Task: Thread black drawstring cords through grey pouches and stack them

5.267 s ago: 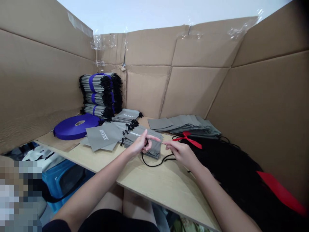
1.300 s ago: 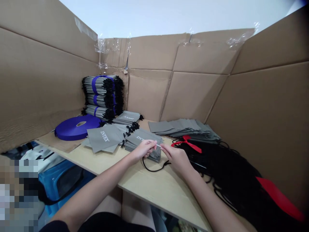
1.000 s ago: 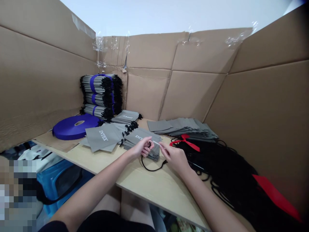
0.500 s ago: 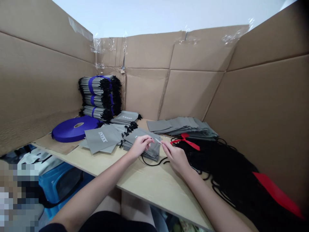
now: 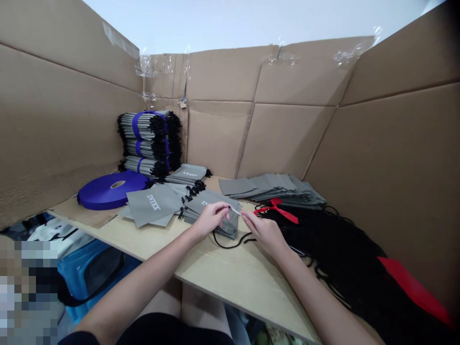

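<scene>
My left hand (image 5: 212, 221) is closed in a pinch, with a dark bit at its fingertips. A black cord (image 5: 230, 247) runs from beneath that hand in a loop across the tabletop. My right hand (image 5: 265, 233) grips a thin pale stick-like tool (image 5: 235, 211) that points left and reaches the left fingertips. Just behind the hands lies a stack of grey bags (image 5: 227, 231), partly covered by the left hand. To the right spreads a big heap of black cords (image 5: 334, 249) with a red tie (image 5: 276, 209) around it.
A purple ribbon roll (image 5: 104, 196) lies at the left by loose grey printed bags (image 5: 153, 206). Strapped bag bundles (image 5: 147, 141) are piled in the back corner. More grey pieces (image 5: 273, 187) lie at the back right. Cardboard walls (image 5: 219, 139) enclose the wooden table (image 5: 230, 273).
My left fingertips have shifted slightly right and up along the pale tool. My right hand has barely moved, and the cord loop has slid a little to the right.
</scene>
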`<state>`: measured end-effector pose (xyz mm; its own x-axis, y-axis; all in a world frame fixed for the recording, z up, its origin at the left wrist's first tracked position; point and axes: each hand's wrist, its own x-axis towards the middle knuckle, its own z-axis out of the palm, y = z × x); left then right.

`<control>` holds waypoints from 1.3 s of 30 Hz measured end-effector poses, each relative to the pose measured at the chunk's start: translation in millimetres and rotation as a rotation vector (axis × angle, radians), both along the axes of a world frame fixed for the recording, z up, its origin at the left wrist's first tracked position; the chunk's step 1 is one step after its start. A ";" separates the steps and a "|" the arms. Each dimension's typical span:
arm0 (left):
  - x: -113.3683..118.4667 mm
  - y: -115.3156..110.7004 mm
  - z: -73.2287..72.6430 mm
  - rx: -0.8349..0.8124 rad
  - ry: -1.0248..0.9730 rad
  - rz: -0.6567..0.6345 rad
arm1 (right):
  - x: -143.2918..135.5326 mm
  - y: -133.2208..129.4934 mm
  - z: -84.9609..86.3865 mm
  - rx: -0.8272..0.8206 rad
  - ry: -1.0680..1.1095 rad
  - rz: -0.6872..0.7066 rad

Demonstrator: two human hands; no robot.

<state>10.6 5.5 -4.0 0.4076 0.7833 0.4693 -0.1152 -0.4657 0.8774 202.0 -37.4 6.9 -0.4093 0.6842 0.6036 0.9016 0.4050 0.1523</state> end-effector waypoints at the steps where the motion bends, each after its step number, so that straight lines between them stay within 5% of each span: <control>1: 0.1 0.3 -0.2 -0.010 -0.008 -0.003 | 0.2 0.2 0.2 0.008 -0.009 -0.003; 24: -3.4 -0.5 6.4 -0.322 -0.171 -0.025 | -7.1 -13.5 6.8 0.003 -0.079 0.088; 32: -5.7 -5.9 9.8 -0.338 -0.284 -0.203 | 3.0 -15.1 12.8 0.248 -0.200 0.201; 39: 7.9 -10.4 5.2 -0.402 -0.298 -0.236 | -15.4 -25.4 17.0 -0.011 -0.069 0.262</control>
<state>18.5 -4.9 1.2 0.4889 0.8282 0.2739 -0.4467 -0.0320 0.8941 186.5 -62.7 23.9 -0.6129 0.5562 0.5612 0.7535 0.6252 0.2034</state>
